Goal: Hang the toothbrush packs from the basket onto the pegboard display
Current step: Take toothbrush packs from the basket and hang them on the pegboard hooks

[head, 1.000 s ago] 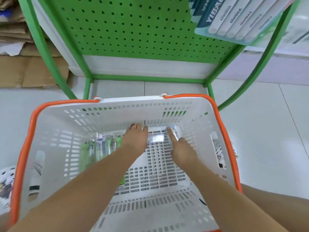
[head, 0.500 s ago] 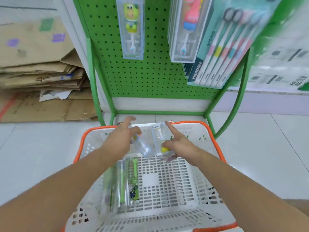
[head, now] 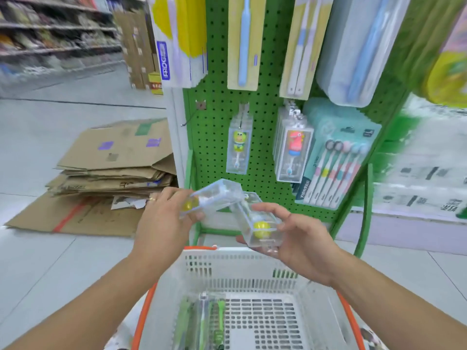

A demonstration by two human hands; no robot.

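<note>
Left hand (head: pixel 164 218) grips one clear toothbrush pack (head: pixel 214 197), right hand (head: pixel 300 238) grips a second clear pack (head: pixel 257 223); packs touch between the hands. Basket (head: pixel 242 258) rim just below both hands, green packs (head: pixel 202 322) inside, blurred. Pegboard (head: pixel 217 137) just beyond fingers, bare hook (head: pixel 188 122) up-left with open room. Upper hanging packs cut off, motion-smeared. Flattened cardboard (head: pixel 113 162) left.

My head view is bright and evenly lit, with no hard shadows. Motion blur smears the store shelves (head: pixel 58 34) at upper left and the packs (head: pixel 358 46) along the top. Wide-angle distortion bends the edges, and the right side is washed out and soft.
</note>
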